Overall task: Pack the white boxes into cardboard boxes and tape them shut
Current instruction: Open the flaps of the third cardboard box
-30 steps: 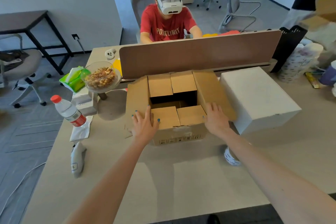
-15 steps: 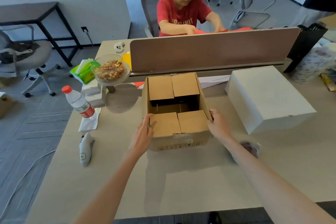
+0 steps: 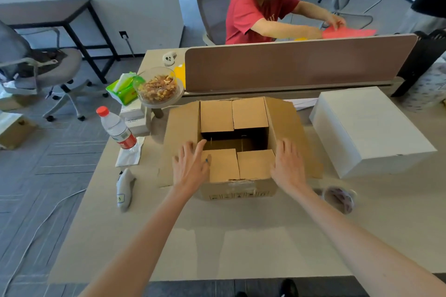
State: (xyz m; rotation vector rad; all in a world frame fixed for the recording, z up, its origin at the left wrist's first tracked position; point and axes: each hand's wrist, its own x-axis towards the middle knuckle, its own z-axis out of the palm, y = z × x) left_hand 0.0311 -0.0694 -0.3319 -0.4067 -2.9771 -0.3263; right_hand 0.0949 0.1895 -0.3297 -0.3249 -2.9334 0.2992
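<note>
Flap-spreading step: left hand (image 3: 190, 166) and right hand (image 3: 288, 166), fingers flat, released, press brown cardboard box (image 3: 239, 190) flaps outward (looks empty); next: load white rectangular box (image 3: 369, 132) from right

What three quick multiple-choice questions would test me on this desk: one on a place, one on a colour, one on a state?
1. Where is the white box? A. inside the cardboard box B. to its right, on the desk C. on the floor
2. The bottle cap is: A. blue B. red C. green
3. The cardboard box is: A. taped shut B. crushed flat C. open on top
Answers: 1 B, it sits beside the box; 2 B, the cap is red; 3 C, a dark gap shows between the flaps.
</note>
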